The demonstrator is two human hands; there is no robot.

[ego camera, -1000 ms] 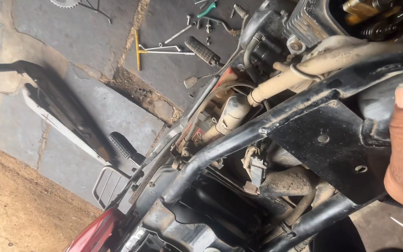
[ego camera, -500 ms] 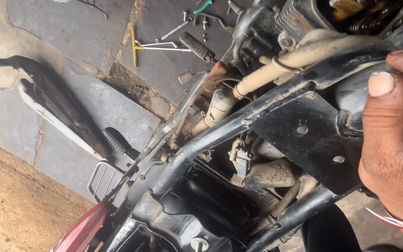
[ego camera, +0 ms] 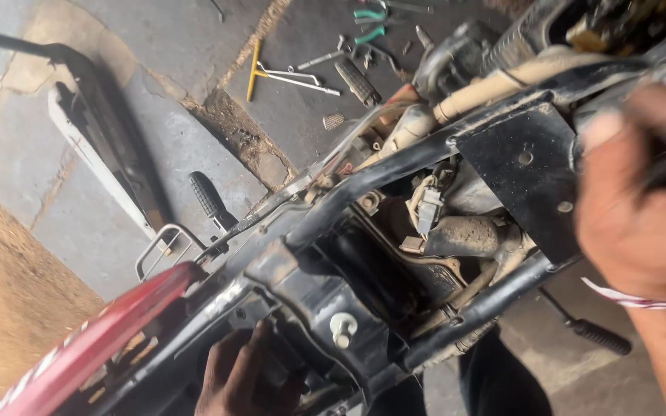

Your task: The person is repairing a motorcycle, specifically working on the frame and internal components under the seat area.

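Hands: right hand (ego camera: 641, 208) blurred, grip unclear | left hand (ego camera: 244, 377) under motorcycle frame (ego camera: 395, 166), grip hidden

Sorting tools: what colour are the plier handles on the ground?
Green handles on the pliers, seen in the head view, top centre.

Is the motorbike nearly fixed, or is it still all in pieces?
Still in pieces. Done: the seat is off, so the black frame and dusty insides show. In hand: the right hand, blurred, grips the frame near the black plate; the left hand is under the rear by the red tail. Left: tools lie on the floor, nothing refitted.
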